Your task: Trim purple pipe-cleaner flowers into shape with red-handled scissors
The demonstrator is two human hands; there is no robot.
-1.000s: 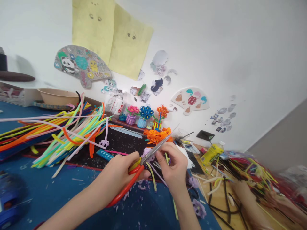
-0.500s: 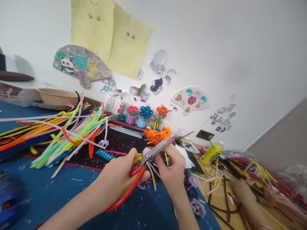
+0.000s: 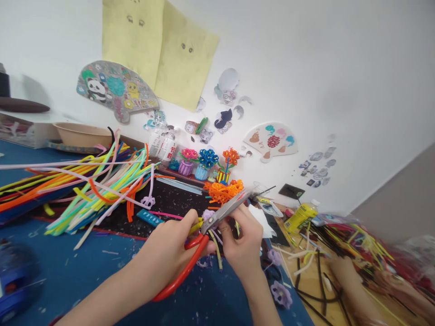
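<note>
My left hand is closed around red-handled scissors, whose blades point up and to the right. A short yellow piece shows by my left thumb; what it belongs to I cannot tell. My right hand is closed in a pinch beside the blades, and its fingertips are partly hidden by them. A small purple pipe-cleaner flower shows just behind the blades, and thin lilac and yellow-green pipe cleaners hang down between my hands.
A heap of coloured pipe cleaners lies left. Small potted flowers and orange pipe-cleaner loops stand beyond my hands. Purple flowers lie right. Farther right, another person's hands rest near a yellow bottle and brown strips.
The view has shifted very slightly. Both hands and the scissors keep nearly the same pose.
</note>
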